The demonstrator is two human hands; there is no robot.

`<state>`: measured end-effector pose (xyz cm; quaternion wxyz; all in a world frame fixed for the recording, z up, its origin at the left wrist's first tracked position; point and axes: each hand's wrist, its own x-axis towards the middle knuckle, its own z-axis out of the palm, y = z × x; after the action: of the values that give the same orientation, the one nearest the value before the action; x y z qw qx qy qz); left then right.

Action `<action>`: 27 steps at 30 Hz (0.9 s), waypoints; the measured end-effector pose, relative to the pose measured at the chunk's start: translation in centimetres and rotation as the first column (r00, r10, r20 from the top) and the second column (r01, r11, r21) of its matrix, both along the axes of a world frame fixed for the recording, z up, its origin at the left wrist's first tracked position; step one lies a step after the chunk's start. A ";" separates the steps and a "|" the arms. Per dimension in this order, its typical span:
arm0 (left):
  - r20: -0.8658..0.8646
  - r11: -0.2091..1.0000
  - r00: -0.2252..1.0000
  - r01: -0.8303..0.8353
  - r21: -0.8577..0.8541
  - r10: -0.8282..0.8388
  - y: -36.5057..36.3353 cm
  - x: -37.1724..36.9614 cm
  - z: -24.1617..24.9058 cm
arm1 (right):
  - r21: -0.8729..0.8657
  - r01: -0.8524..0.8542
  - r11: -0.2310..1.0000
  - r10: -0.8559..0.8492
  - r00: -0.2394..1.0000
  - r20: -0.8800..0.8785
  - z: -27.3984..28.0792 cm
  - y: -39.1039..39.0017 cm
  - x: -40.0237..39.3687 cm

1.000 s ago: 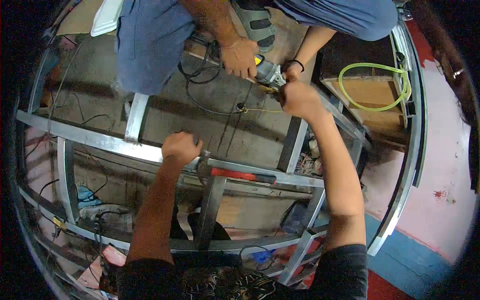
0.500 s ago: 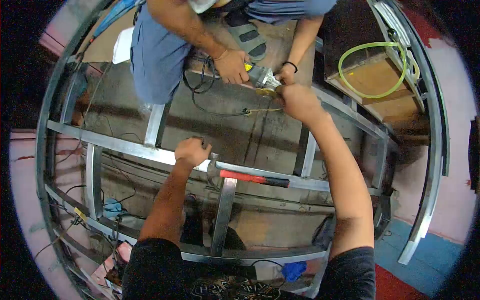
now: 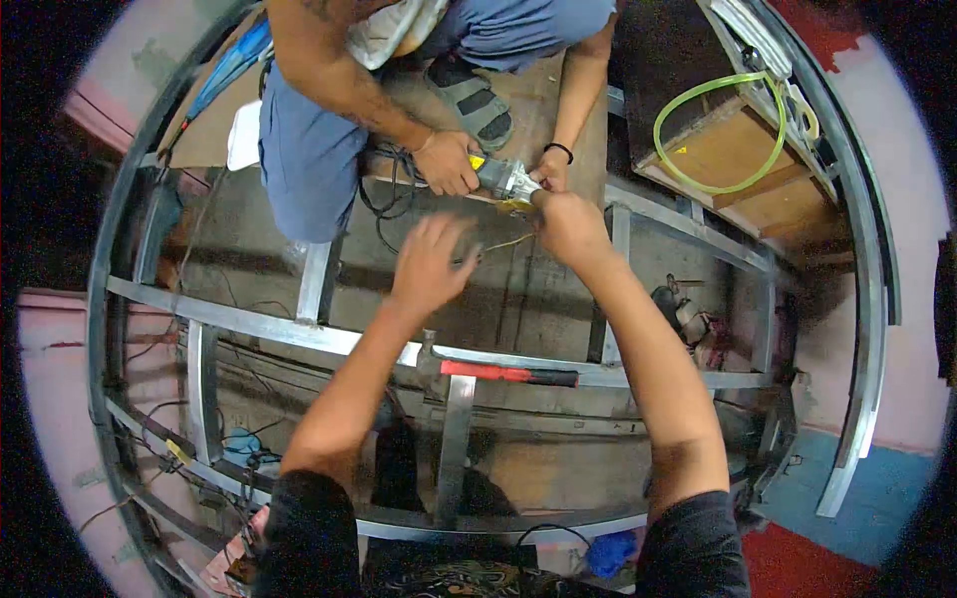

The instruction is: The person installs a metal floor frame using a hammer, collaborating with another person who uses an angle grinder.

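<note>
An angle grinder (image 3: 495,175) with a grey body and a metal head is held by a person crouching opposite. Closed around the head end of it is my right hand (image 3: 572,231); the exact part under its fingers is hidden. My left hand (image 3: 431,261) is in the air, fingers apart and slightly blurred, below the grinder and its black cord (image 3: 384,204). A hammer (image 3: 508,374) with a red and black handle lies along the metal beam (image 3: 249,319), near my left forearm.
The co-worker's left hand (image 3: 551,169) and right hand (image 3: 448,163) are close to mine. Square metal tubes form a frame around us. A wooden cabinet (image 3: 733,149) with a yellow-green hose (image 3: 663,149) stands at right. Blue cloth (image 3: 609,553) is low in view.
My left hand has left the beam beside the hammer and moved up toward the grinder, its fingers spreading. My right hand stays at the grinder's head. The view has shifted slightly.
</note>
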<state>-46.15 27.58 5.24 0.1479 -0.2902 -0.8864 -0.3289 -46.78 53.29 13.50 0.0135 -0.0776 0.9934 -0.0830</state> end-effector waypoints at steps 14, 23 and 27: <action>-0.082 0.915 0.981 0.133 -0.381 -0.177 8.7 -10.6 -1.1 | -0.879 0.463 0.114 -0.416 0.826 0.381 -5.6 -0.3 2.8; -0.113 0.935 0.975 0.149 -0.321 -0.193 8.7 -11.0 -0.4 | -0.863 0.437 0.253 -0.411 0.856 0.313 -3.6 5.6 6.0; -0.004 0.894 0.971 0.219 -0.390 -0.239 9.2 -11.7 0.6 | -0.637 0.453 0.624 -0.290 0.891 0.349 -6.9 3.0 6.5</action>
<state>-57.80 36.79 5.83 0.0710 -0.4245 -0.8893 -0.1549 -40.29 56.32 6.60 0.0716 0.1404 0.8719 -0.4636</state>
